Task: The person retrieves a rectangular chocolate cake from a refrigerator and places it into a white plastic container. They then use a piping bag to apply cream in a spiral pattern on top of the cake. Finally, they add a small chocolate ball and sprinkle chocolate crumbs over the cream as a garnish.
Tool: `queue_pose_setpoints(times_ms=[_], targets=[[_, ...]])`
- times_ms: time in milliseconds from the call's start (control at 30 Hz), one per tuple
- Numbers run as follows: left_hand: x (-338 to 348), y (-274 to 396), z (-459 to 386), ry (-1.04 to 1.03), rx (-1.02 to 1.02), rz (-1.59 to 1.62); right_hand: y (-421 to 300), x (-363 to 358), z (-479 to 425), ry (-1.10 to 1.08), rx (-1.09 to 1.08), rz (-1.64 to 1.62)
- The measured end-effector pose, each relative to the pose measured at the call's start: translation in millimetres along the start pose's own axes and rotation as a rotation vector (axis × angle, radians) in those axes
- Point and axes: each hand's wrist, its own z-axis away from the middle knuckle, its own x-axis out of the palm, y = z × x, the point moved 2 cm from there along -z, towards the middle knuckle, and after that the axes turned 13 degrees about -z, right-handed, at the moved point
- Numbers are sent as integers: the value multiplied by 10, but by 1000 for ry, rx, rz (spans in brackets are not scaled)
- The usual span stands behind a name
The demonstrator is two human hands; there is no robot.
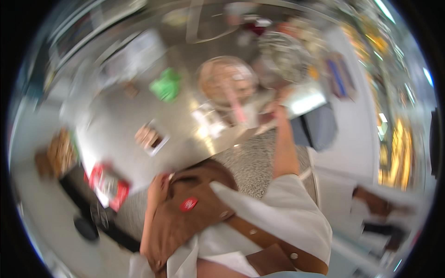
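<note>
Motion blur softens the whole view. My right hand (pixel 281 97) reaches out to the right edge of a stainless steel table (pixel 114 121), beside a pale flat surface with a bright glare. Its fingers are too blurred to show whether they hold anything. A round clear container (pixel 205 81) with pale tan pieces stands to its left, and a long pink strip or handle (pixel 234 106) lies across it. White packets (pixel 212 121) lie just in front. My left hand (pixel 160 189) is low against the brown apron (pixel 187 187) near the table's front edge; its fingers are partly hidden.
A small white tray (pixel 163 139) with brownish pieces and a green crumpled bag or cloth (pixel 167 85) lie on the table. A red-and-white packet (pixel 109 187) sits at the front left corner. Clear bags (pixel 285 55) crowd the back right. A grey bin (pixel 320 127) stands right.
</note>
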Motion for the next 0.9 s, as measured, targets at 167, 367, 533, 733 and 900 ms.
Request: queue_pose_setpoints(times_ms=[167,367,533,733,900], targets=[[9,251,155,23,-143,-46,224,-108,-312,-4,-105,-66],[228,196,336,40,-224,-32,420,-249,-607,82,-172,47],[205,192,421,-33,-214,32,317,-548,-619,62,-192,70],[-163,-46,514,-81,-418,112,-501,-353,559,389,-368,262],[-58,-1117,948,965,-842,200,-1375,342,1620,332,-754,81]])
